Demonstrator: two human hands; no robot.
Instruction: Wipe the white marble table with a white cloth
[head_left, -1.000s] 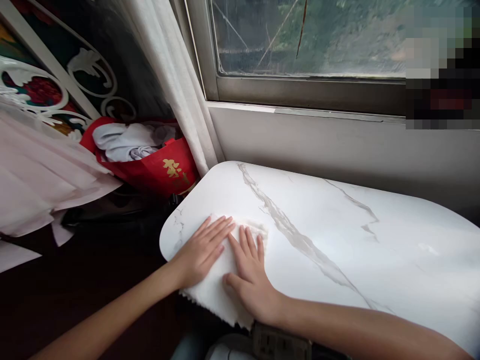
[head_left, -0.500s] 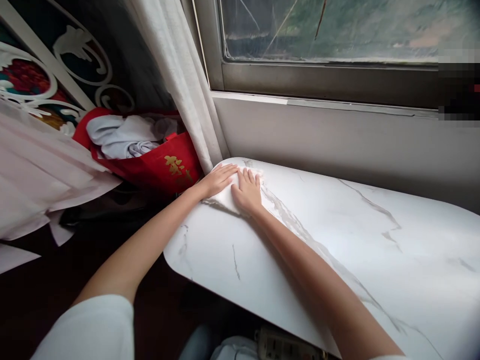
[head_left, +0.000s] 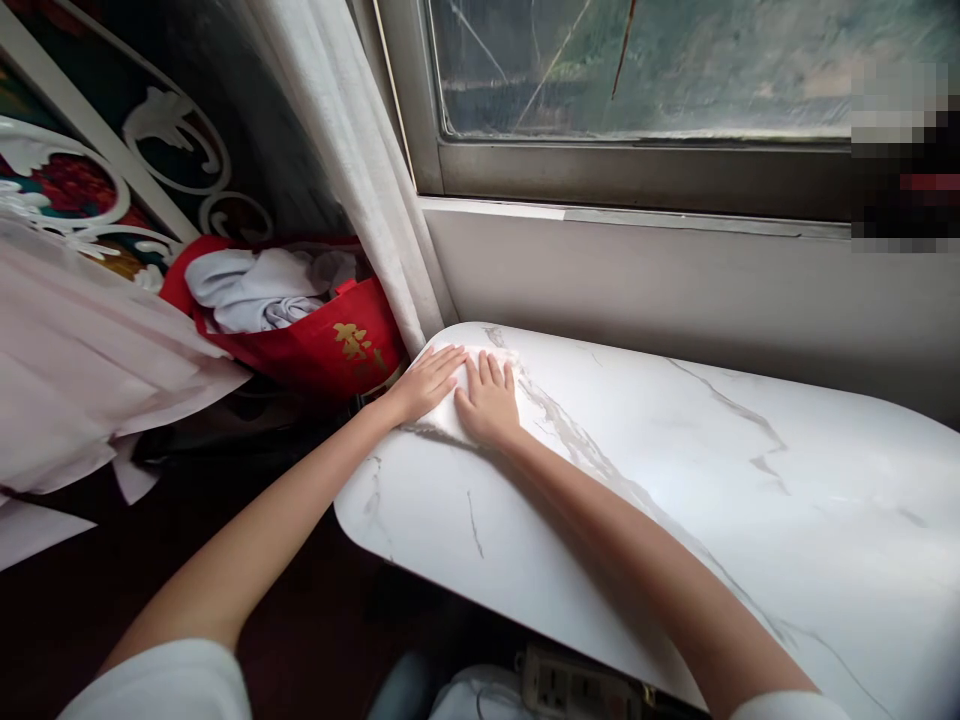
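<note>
A white cloth [head_left: 444,417] lies on the left end of a white table [head_left: 660,450] with grey marble-like veins. My left hand [head_left: 429,384] rests flat on its left part, close to the table's edge, fingers stretched towards the right. Beside it, my right hand [head_left: 490,400] presses flat on the cloth with its fingers spread and pointing away from me. The two hands nearly touch at the fingertips of the left. Part of the cloth is hidden under both palms.
A red bag [head_left: 315,345] stuffed with pale clothes stands left of the table. A light curtain [head_left: 360,150] hangs beside the window [head_left: 637,75]. Pinkish fabric [head_left: 97,370] drapes at left. Under the near edge sits a power strip [head_left: 577,685].
Both hands and the cloth have slid slightly towards me and to the left over the table. The camera view has shifted a little.
</note>
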